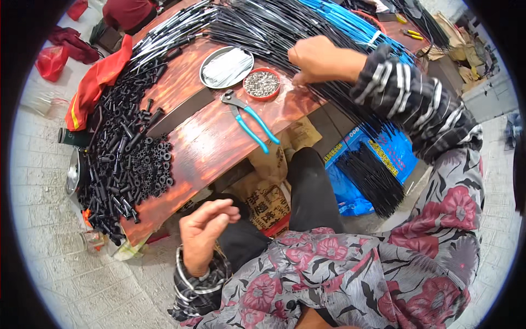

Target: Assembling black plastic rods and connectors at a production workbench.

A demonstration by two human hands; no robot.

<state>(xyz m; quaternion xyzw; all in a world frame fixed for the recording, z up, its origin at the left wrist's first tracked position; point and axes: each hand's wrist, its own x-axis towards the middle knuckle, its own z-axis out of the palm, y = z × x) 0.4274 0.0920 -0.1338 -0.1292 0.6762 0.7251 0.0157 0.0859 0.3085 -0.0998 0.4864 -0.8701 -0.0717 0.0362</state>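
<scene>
- Black plastic fittings (123, 159) lie heaped across the left end of a reddish wooden table (203, 143).
- A dark metal bar (183, 112) rests beside the heap.
- The worker's left hand (201, 233), thumb and fingers spread and holding nothing, hangs near the table's edge.
- A round metal tray (226, 67) of white strips sits close by a red dish (261, 84) of small metal pieces, teal-handled pliers (248, 130) lying just nearer the worker.
- Long black cables (268, 35) stretch across the table's far side.
- The right hand (318, 60) curls over them; whether it pinches one cannot be told.
</scene>
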